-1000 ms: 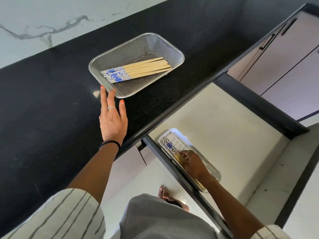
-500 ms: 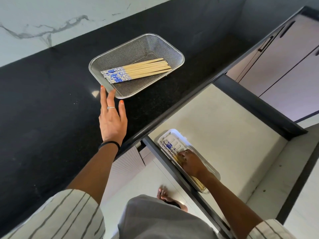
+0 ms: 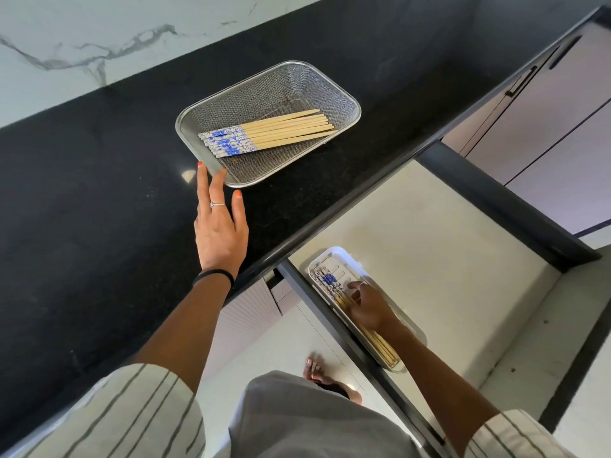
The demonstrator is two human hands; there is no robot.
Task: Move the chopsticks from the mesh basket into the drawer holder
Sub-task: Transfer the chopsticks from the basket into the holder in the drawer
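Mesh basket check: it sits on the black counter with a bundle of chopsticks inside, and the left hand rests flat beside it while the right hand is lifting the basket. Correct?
Not quite. The head view shows the right hand down in the white drawer holder, on chopsticks there, not lifting the mesh basket. The rest stands.

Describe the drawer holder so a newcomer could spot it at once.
Below the black counter the open drawer has a pale floor. At its front left edge lies the holder, a narrow white tray with chopsticks, the only object in the drawer.
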